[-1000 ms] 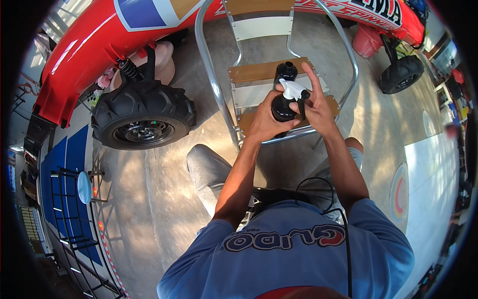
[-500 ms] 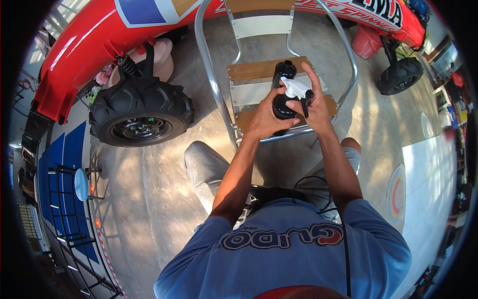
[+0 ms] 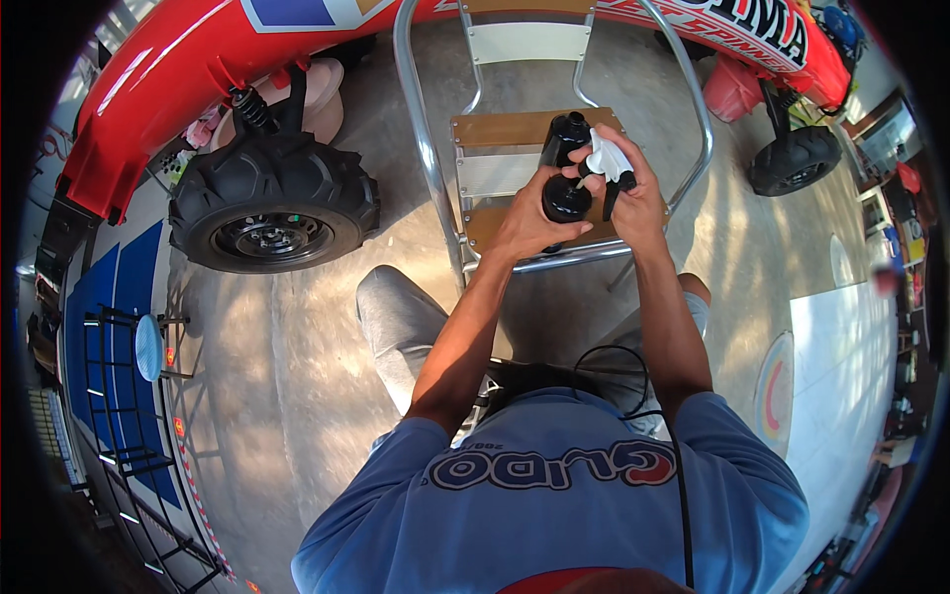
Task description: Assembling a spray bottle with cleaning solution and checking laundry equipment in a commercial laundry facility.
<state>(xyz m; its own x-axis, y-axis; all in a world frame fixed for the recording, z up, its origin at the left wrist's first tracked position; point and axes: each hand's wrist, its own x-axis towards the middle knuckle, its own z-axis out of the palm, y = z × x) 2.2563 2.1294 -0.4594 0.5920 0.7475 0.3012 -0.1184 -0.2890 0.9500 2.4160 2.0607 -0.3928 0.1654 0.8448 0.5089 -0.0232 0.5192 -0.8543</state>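
Observation:
My left hand (image 3: 526, 216) is closed around a black bottle (image 3: 567, 205) held above the front of the chair seat. In my right hand (image 3: 641, 196) is a trigger spray head (image 3: 608, 158), white on top with a black nozzle and trigger. It sits tilted beside the bottle's neck, and a thin pale tube seems to run from it toward the bottle opening. My fingers partly hide that spot. Just beyond stands a second black bottle (image 3: 567, 132) on the chair (image 3: 495, 129), which has wood-coloured and white slats.
Metal tube armrests (image 3: 427, 148) curve up on both sides of the seat. Behind the chair is a red vehicle body (image 3: 168, 89) with a large black tyre (image 3: 277, 213) at left and a smaller wheel (image 3: 797, 155) at right. A black metal rack (image 3: 124, 396) stands at far left.
The spray head has moved off the top of the bottle to the right with my right hand, uncovering the bottle's shoulder. My raised right index finger has curled down onto the spray head.

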